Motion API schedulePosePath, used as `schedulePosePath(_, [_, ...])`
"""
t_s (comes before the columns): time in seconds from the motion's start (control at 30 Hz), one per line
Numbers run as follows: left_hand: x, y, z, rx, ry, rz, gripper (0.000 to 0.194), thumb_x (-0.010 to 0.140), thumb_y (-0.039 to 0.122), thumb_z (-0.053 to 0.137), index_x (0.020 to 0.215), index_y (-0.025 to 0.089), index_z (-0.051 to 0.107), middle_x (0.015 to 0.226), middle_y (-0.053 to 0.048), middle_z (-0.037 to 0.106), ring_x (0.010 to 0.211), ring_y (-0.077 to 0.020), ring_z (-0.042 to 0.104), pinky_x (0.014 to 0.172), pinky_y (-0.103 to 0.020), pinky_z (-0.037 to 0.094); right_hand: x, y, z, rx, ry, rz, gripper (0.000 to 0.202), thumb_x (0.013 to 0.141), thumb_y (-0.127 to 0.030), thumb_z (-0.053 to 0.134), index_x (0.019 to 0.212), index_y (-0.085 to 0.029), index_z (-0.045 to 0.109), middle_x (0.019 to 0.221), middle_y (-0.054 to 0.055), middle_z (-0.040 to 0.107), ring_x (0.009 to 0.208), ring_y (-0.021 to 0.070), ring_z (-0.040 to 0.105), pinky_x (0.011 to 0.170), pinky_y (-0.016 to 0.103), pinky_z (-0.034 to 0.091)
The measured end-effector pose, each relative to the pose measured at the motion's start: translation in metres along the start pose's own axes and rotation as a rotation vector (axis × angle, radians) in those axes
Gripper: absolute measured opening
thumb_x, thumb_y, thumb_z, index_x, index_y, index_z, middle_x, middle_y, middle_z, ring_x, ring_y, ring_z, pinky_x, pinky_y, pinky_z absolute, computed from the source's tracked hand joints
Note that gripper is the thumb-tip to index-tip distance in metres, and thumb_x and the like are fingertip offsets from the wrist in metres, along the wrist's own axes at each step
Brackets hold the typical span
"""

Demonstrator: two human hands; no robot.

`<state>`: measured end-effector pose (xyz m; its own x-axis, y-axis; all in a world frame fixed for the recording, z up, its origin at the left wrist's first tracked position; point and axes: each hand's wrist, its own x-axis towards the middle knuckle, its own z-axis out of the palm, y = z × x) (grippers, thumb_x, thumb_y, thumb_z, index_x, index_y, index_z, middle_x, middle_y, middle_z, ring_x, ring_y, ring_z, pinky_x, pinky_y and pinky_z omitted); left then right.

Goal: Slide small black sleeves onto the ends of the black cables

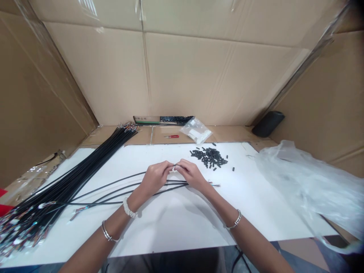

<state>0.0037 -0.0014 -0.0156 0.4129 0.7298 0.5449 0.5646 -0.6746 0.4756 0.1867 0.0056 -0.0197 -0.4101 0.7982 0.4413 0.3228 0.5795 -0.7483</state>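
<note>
My left hand (156,176) is closed around the end of a black cable (116,179) over the middle of the white table. My right hand (191,173) pinches at the same cable end, its fingertips almost touching those of my left hand. What exactly sits between the fingertips is too small to make out. Several more black cables (113,189) run beneath both hands, with thin coloured wires (214,184) showing to the right of my right hand. Behind that hand lies a pile of short black tube pieces (211,156).
A thick bundle of black cables (93,159) lies at the left. Along the back are red-handled snips (172,136), a clear plastic bag (196,131) and an open box (148,120). A black roll (267,124) and large plastic sheeting (309,182) are at the right. Cardboard walls surround the table.
</note>
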Motion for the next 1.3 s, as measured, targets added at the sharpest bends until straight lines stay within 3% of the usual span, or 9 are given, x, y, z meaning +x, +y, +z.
schedulePosePath(0.23, [-0.004,-0.002,0.006,0.235,0.164,0.291,0.017,0.09,0.008,0.041,0.091,0.015,0.057,0.075,-0.004,0.068,0.067,-0.015,0.065,0.062,-0.025,0.048,-0.001,-0.009,-0.006,0.153,-0.063,0.114,0.034,0.093,-0.04,0.044,0.076,-0.015,0.061,0.072,0.002,0.052,0.067,0.0124,0.046,0.063,0.025,0.034])
schedulePosePath(0.37, [-0.006,-0.005,0.011,0.3,0.154,0.347,0.018,0.089,0.007,0.04,0.088,0.015,0.056,0.073,-0.003,0.068,0.067,-0.0153,0.064,0.062,-0.025,0.047,-0.002,-0.002,-0.005,0.371,-0.175,0.321,0.039,0.091,-0.048,0.044,0.075,-0.016,0.058,0.054,-0.005,0.03,0.05,0.0091,0.027,0.05,0.023,0.023])
schedulePosePath(0.47, [-0.004,-0.004,0.006,0.241,0.068,0.252,0.019,0.092,0.011,0.039,0.089,0.015,0.057,0.076,-0.003,0.068,0.067,-0.0145,0.063,0.062,-0.024,0.045,-0.001,0.001,-0.006,0.405,-0.195,0.366,0.039,0.09,-0.049,0.045,0.076,-0.016,0.059,0.053,-0.006,0.025,0.049,0.0087,0.023,0.049,0.023,0.02])
schedulePosePath(0.6, [0.006,0.003,-0.017,0.073,-0.234,-0.048,0.023,0.096,0.027,0.037,0.098,0.019,0.058,0.085,-0.001,0.068,0.068,-0.0126,0.061,0.061,-0.022,0.042,0.001,-0.002,-0.009,0.298,-0.159,0.239,0.036,0.091,-0.044,0.046,0.077,-0.015,0.062,0.069,0.0,0.051,0.066,0.0115,0.044,0.065,0.023,0.033])
schedulePosePath(0.7, [0.012,0.003,-0.032,-0.118,-0.425,-0.189,0.033,0.096,0.033,0.033,0.091,0.02,0.062,0.078,0.0,0.067,0.067,-0.0125,0.059,0.063,-0.021,0.042,0.001,-0.003,-0.009,0.262,-0.172,0.217,0.034,0.092,-0.042,0.046,0.078,-0.015,0.062,0.076,0.001,0.056,0.074,0.0129,0.049,0.072,0.024,0.035])
schedulePosePath(0.83, [0.014,-0.004,-0.033,-0.43,-0.524,-0.329,0.032,0.092,0.033,0.039,0.088,0.014,0.065,0.075,-0.003,0.068,0.057,-0.0108,0.055,0.057,-0.02,0.043,-0.001,-0.001,-0.007,0.264,-0.204,0.243,0.036,0.092,-0.044,0.044,0.077,-0.015,0.061,0.073,-0.001,0.054,0.07,0.0119,0.046,0.069,0.023,0.034])
schedulePosePath(1.0, [0.011,-0.007,-0.025,-0.431,-0.456,-0.37,0.027,0.087,0.032,0.048,0.084,0.014,0.067,0.075,-0.003,0.07,0.052,-0.0095,0.052,0.054,-0.02,0.04,-0.001,0.0,-0.009,0.246,-0.26,0.237,0.041,0.092,-0.047,0.042,0.077,-0.015,0.061,0.07,-0.001,0.051,0.065,0.0113,0.041,0.065,0.023,0.032])
schedulePosePath(1.17, [0.007,0.0,-0.024,-0.087,-0.35,-0.223,0.023,0.088,0.025,0.049,0.082,0.02,0.07,0.073,0.0,0.07,0.063,-0.0118,0.059,0.064,-0.021,0.038,-0.001,0.0,-0.015,0.24,-0.329,0.234,0.042,0.093,-0.048,0.04,0.077,-0.015,0.062,0.067,-0.002,0.046,0.063,0.0109,0.037,0.062,0.023,0.029])
schedulePosePath(1.3, [0.003,0.003,-0.02,0.197,-0.295,-0.121,0.021,0.089,0.022,0.048,0.089,0.022,0.069,0.074,0.0,0.071,0.064,-0.0137,0.061,0.059,-0.022,0.034,0.0,-0.001,-0.017,0.251,-0.365,0.245,0.044,0.092,-0.047,0.041,0.073,-0.014,0.061,0.063,-0.003,0.04,0.06,0.01,0.033,0.059,0.023,0.026])
